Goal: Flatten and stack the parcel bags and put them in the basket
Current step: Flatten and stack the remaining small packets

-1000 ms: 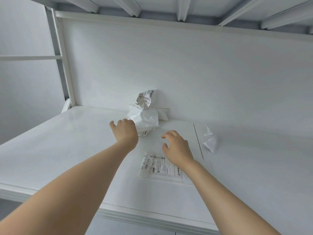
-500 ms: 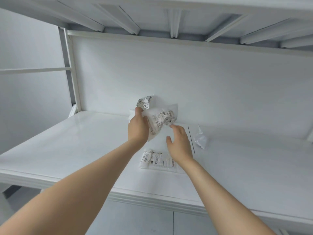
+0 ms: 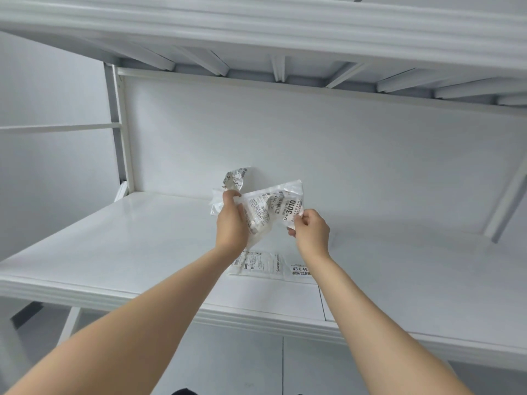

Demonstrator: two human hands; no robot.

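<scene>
Above the middle of the desk (image 3: 114,238), toward its back edge, both hands hold one parcel bag up in the air. A white panel (image 3: 342,166) closes off the back edge. White slats (image 3: 278,68) run overhead, and a white post (image 3: 119,124) stands at the back left corner. A thin seam (image 3: 322,300) crosses the desk top from the front edge, right of centre.

The left hand (image 3: 232,223) covers the lower left part of the held bag (image 3: 271,208). That bag and hand together hide the bottom of the back bag (image 3: 235,178). The right forearm lies across the right end of the flat bag (image 3: 261,263).

Three bags can be counted, and two hands. One bag is held, one lies flat on the desk below the hands nearer the front edge, and one sits crumpled against the panel.

The held bag is white, thin plastic. It is badly creased and stretched between the hands, and a wrinkled shipping label on it shows barcodes and the number 3010. The left hand's fingers curl round its left edge. The right hand (image 3: 312,232) pinches its lower right corner between thumb and fingers. The flat bag is smooth, with its printed labels facing up. The back bag is balled up, with some print showing.
</scene>
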